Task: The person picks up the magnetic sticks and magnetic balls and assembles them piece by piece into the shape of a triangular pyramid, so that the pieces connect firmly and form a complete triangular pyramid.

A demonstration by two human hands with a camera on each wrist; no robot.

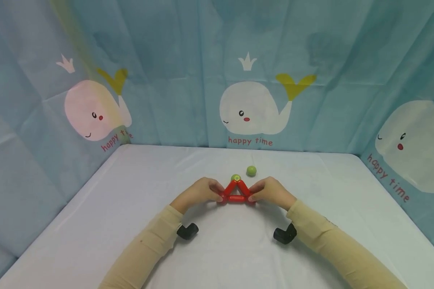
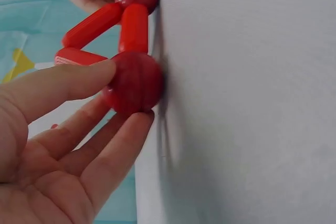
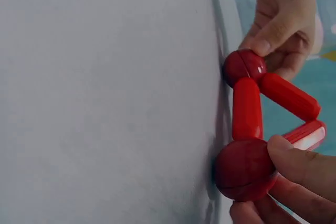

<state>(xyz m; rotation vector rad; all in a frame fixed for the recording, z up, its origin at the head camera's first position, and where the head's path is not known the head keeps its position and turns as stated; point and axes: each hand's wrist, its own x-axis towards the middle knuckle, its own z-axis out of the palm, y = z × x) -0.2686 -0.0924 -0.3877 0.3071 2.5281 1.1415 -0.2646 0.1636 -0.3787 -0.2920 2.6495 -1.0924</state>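
A triangle of red rods (image 1: 236, 198) stands on the table, with a red ball (image 2: 135, 83) at its left base corner, another red ball (image 3: 244, 169) at the right one and a green ball (image 1: 236, 177) at the top corner. My left hand (image 1: 199, 194) pinches the left red ball between thumb and fingers. On the other side, my right hand (image 1: 273, 192) holds the right red ball the same way. In both wrist views the base rod joins the two balls. The green corner ball cannot be seen in either wrist view.
A loose green ball (image 1: 251, 171) lies just behind the triangle, to the right of its top. The white-covered table (image 1: 235, 257) meets a light blue curtain (image 1: 166, 108) printed with whales at the back and sides. Black pieces (image 1: 188, 231) sit at both cuffs.
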